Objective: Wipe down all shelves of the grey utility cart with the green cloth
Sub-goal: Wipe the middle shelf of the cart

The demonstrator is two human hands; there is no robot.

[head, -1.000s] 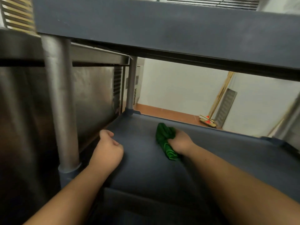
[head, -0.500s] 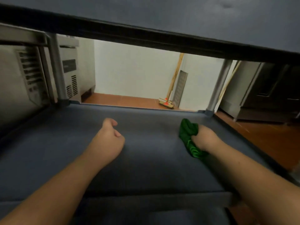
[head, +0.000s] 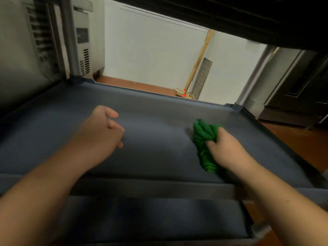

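Observation:
I look under the upper shelf at the middle shelf (head: 156, 132) of the grey utility cart. My right hand (head: 225, 148) grips the bunched green cloth (head: 204, 137) and holds it down on the right part of this shelf. My left hand (head: 101, 134) hovers or rests over the left part of the shelf with its fingers loosely curled, holding nothing. The bottom shelf (head: 142, 219) shows below the front rim. The underside of the top shelf (head: 248, 18) crosses the top of the view.
A metal cart post (head: 71, 41) rises at the back left, another post (head: 255, 77) at the back right. A steel appliance (head: 21, 50) stands to the left. A broom (head: 193, 68) leans on the white wall behind. A dark cabinet (head: 301, 89) stands on the right.
My right hand has slid the green cloth from the shelf's middle toward the right side and a little nearer to me. The view has swung right and lower; my left hand has stayed loosely curled.

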